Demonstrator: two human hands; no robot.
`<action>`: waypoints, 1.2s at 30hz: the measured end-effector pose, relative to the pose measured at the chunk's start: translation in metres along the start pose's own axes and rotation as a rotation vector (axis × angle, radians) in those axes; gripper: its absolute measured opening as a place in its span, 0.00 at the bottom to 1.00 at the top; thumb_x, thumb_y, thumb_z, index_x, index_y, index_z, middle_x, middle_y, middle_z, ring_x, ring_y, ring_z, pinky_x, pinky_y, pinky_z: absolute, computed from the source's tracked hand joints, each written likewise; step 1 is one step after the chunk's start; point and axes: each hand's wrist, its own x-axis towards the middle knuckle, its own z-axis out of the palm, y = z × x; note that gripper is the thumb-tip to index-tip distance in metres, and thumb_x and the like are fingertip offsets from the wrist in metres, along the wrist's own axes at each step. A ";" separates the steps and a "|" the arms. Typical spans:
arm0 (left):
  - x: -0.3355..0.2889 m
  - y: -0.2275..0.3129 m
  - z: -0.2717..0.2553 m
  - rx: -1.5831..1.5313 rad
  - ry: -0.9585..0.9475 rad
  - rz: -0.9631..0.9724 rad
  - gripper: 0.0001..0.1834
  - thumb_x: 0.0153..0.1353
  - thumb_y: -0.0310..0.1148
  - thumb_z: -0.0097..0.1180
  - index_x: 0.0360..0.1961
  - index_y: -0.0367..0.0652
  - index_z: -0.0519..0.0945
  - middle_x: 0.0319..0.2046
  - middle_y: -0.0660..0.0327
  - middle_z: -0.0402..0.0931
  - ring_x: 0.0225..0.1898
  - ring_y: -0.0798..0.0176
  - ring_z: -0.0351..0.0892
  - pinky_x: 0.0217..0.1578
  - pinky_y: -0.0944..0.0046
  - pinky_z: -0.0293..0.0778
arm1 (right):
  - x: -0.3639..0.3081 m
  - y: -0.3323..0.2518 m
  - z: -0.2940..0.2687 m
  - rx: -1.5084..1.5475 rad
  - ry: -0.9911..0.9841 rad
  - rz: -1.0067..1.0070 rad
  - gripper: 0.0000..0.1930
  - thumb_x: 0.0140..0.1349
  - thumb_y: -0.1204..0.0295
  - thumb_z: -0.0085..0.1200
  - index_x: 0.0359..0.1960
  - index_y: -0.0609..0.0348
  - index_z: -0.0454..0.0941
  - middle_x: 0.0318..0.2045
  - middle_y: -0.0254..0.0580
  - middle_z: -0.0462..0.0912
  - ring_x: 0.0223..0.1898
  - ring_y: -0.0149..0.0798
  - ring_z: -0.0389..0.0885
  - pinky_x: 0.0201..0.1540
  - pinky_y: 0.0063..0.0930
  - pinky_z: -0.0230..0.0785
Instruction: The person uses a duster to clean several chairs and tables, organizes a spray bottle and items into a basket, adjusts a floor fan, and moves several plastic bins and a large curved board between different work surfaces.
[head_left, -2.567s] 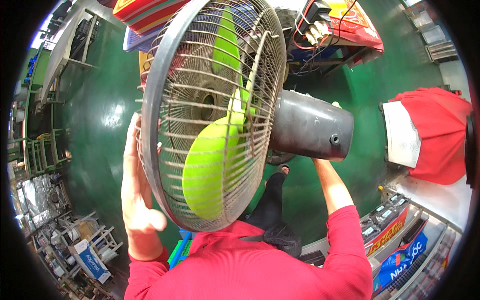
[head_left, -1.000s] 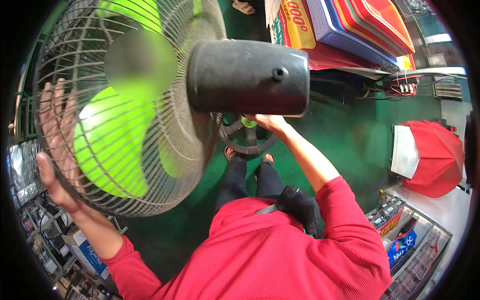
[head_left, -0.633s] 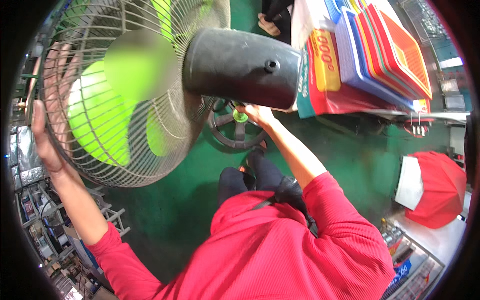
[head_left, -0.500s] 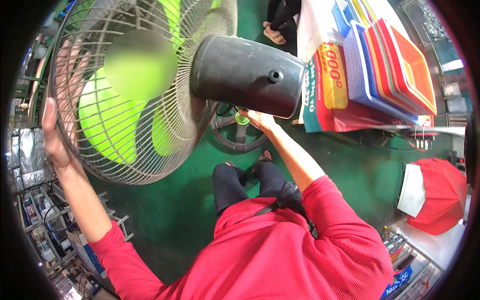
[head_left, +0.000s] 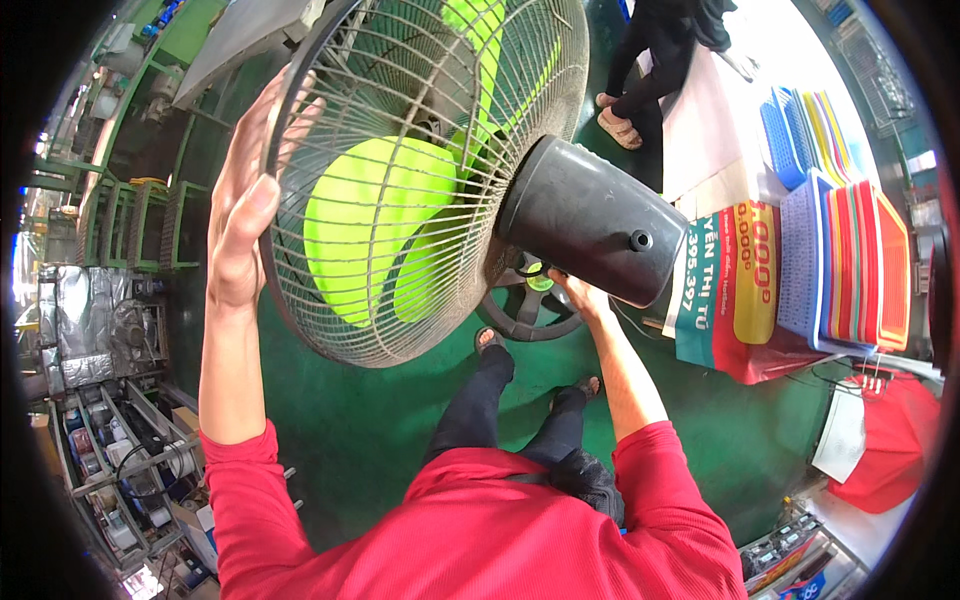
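A large standing fan (head_left: 590, 220) with a dark motor housing, bright green blades and a dusty wire cage fills the upper middle. My left hand (head_left: 240, 235) holds the cage's left rim, its long fingers laid along the front wires and its thumb at the edge. Beneath the motor housing, my right hand (head_left: 584, 297) is closed round the upper part of the fan's stand; the housing hides some of its fingers. Below, the round black fan base (head_left: 525, 328) stands on the green floor near my feet.
Stacked plastic baskets (head_left: 800, 265) stand on a table at the right, with a printed banner (head_left: 708, 300) down its side. Another person's legs (head_left: 655, 80) are beyond the fan. Metal racks (head_left: 125, 480) line the left; a red umbrella-like cover (head_left: 890, 440) is at lower right.
The fan and baskets now appear farther right in the picture. My left arm is more upright, my feet have shifted as in a step, and both hands keep hold of the fan.
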 end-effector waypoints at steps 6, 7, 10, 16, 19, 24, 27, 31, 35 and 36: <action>0.012 -0.043 -0.025 -0.039 -0.021 -0.031 0.37 0.53 0.44 0.46 0.60 0.32 0.57 0.61 0.48 0.53 0.62 0.52 0.55 0.61 0.51 0.49 | 0.028 -0.004 0.019 -0.089 -0.025 0.020 0.17 0.45 0.66 0.60 0.38 0.56 0.77 0.31 0.43 0.80 0.35 0.44 0.76 0.41 0.37 0.66; 0.013 -0.048 -0.025 -0.056 -0.008 -0.025 0.37 0.53 0.44 0.46 0.60 0.32 0.57 0.61 0.48 0.53 0.62 0.52 0.55 0.61 0.51 0.49 | 0.031 -0.002 0.020 -0.088 -0.004 0.002 0.16 0.46 0.65 0.60 0.37 0.56 0.77 0.30 0.42 0.80 0.34 0.44 0.76 0.40 0.38 0.66; 0.011 -0.055 -0.027 -0.026 -0.003 -0.021 0.38 0.51 0.45 0.46 0.60 0.30 0.56 0.61 0.47 0.53 0.62 0.51 0.54 0.61 0.51 0.49 | 0.034 0.002 0.020 -0.111 -0.150 0.019 0.14 0.47 0.65 0.58 0.36 0.55 0.77 0.30 0.41 0.80 0.33 0.45 0.76 0.40 0.39 0.66; 0.013 -0.056 -0.015 0.017 0.015 -0.015 0.44 0.51 0.55 0.46 0.60 0.30 0.56 0.61 0.46 0.53 0.60 0.48 0.57 0.60 0.51 0.50 | 0.022 0.060 0.036 -0.167 -0.372 0.156 0.27 0.56 0.54 0.47 0.53 0.57 0.63 0.54 0.48 0.62 0.56 0.50 0.57 0.58 0.44 0.47; 0.014 -0.056 -0.010 0.020 0.002 -0.011 0.45 0.51 0.56 0.47 0.60 0.30 0.55 0.61 0.46 0.52 0.60 0.48 0.57 0.60 0.51 0.50 | 0.013 0.079 0.045 -0.328 -0.229 0.021 0.30 0.55 0.52 0.48 0.55 0.55 0.62 0.57 0.50 0.61 0.60 0.52 0.56 0.62 0.45 0.46; 0.005 -0.042 0.003 -0.026 -0.042 -0.123 0.53 0.43 0.59 0.57 0.61 0.30 0.53 0.61 0.47 0.52 0.63 0.53 0.52 0.62 0.57 0.46 | 0.001 0.065 0.021 -0.287 -0.258 0.149 0.32 0.53 0.50 0.52 0.56 0.53 0.62 0.58 0.47 0.62 0.59 0.50 0.57 0.61 0.42 0.48; 0.000 -0.028 0.016 -0.010 -0.082 -0.124 0.55 0.42 0.60 0.58 0.61 0.28 0.51 0.61 0.46 0.53 0.63 0.53 0.51 0.62 0.58 0.44 | -0.010 0.049 0.004 -0.271 -0.287 0.239 0.33 0.51 0.50 0.54 0.56 0.52 0.63 0.58 0.46 0.63 0.59 0.49 0.58 0.61 0.41 0.49; -0.005 -0.033 0.022 -0.029 -0.004 -0.100 0.54 0.47 0.60 0.54 0.62 0.29 0.48 0.62 0.47 0.48 0.64 0.52 0.49 0.63 0.55 0.42 | -0.008 0.018 -0.010 -0.273 -0.352 0.377 0.35 0.49 0.49 0.56 0.56 0.50 0.63 0.58 0.44 0.63 0.59 0.47 0.60 0.61 0.38 0.51; -0.011 -0.027 0.014 -0.012 -0.086 -0.044 0.50 0.50 0.57 0.52 0.62 0.32 0.49 0.64 0.50 0.47 0.64 0.51 0.48 0.63 0.54 0.42 | -0.026 0.007 -0.017 0.044 -0.284 0.442 0.38 0.44 0.53 0.62 0.57 0.50 0.61 0.56 0.45 0.65 0.57 0.48 0.63 0.59 0.35 0.57; -0.010 -0.026 0.017 -0.025 -0.099 -0.019 0.50 0.50 0.57 0.52 0.62 0.32 0.49 0.64 0.50 0.47 0.64 0.51 0.48 0.63 0.54 0.42 | -0.041 0.005 -0.026 0.038 -0.188 0.419 0.37 0.45 0.57 0.62 0.57 0.50 0.60 0.55 0.45 0.65 0.56 0.49 0.64 0.58 0.35 0.59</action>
